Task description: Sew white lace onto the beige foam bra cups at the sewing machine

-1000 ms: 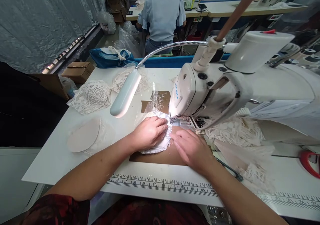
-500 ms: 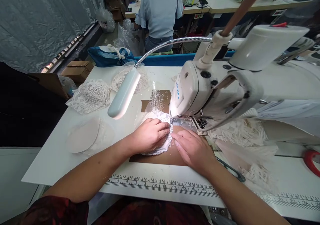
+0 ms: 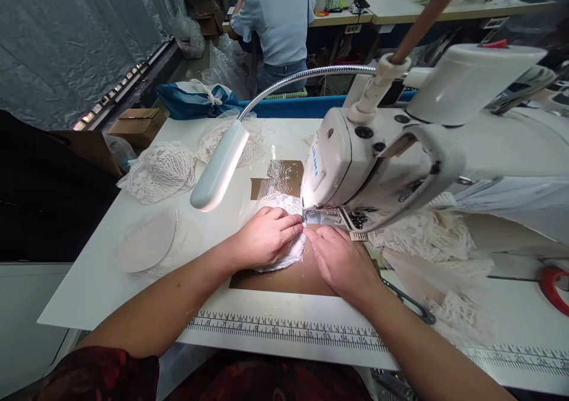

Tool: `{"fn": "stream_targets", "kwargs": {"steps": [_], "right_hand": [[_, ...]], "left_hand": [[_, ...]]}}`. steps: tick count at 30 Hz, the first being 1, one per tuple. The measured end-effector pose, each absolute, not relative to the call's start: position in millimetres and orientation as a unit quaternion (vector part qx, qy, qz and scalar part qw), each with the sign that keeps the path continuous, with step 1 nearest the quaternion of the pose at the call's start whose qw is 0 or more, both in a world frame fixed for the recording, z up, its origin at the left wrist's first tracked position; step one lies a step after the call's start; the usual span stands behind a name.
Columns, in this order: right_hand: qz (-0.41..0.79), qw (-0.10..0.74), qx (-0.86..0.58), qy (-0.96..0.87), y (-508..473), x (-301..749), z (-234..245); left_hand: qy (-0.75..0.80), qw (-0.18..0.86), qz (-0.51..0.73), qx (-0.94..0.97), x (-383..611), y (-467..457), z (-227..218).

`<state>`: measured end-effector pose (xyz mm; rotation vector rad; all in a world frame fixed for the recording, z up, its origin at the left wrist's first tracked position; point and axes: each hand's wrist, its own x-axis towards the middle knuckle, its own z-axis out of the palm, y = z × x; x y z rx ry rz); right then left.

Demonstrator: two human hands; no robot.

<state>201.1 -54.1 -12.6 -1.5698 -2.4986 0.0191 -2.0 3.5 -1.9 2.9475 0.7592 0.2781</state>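
A white lace cup piece (image 3: pixel 284 260) lies on the brown sheet of the sewing bed, its far right edge at the needle area of a white sewing machine (image 3: pixel 331 158). Pressed on top of it is my left hand (image 3: pixel 269 235), fingers together and bent, gripping the lace. My right hand (image 3: pixel 340 258) is closed, with thumb and forefinger at the right edge of the lace just in front of the presser foot. The fingertips of both hands almost meet there. My fingers hide the needle point and part of the lace.
Lace cups (image 3: pixel 157 171) and a smooth pale cup (image 3: pixel 149 241) lie to the left. A lamp (image 3: pixel 220 166) hangs over the table. Dark scissors (image 3: pixel 411 303) and lace scraps (image 3: pixel 422 235) lie right, near red tape (image 3: pixel 555 291). A person (image 3: pixel 282 21) sits beyond.
The lace has slid slightly away from me toward the needle, and less of it shows. My right fingers have drawn in and moved a little forward. The person beyond has leaned left, raising an arm.
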Motion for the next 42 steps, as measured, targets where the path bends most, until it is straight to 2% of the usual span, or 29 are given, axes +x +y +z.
{"fn": "stream_targets", "kwargs": {"steps": [14,23,27,33,42], "right_hand": [[0.035,0.147,-0.519,-0.841,-52,205,-13],[-0.007,0.142,-0.536,-0.832,-49,201,-16],[0.022,0.148,-0.555,-0.818,-49,202,-17],[0.059,0.135,-0.583,-0.799,-50,203,-13],[0.038,0.147,-0.533,-0.832,-50,202,-11]], "left_hand": [[0.249,0.058,0.12,0.959,-2,7,-3],[0.274,0.041,0.147,0.95,-3,12,-3],[0.278,0.035,0.139,0.95,-5,10,-1],[0.247,0.045,0.126,0.96,-10,9,0],[0.192,0.061,0.125,0.971,-13,10,0]]}}
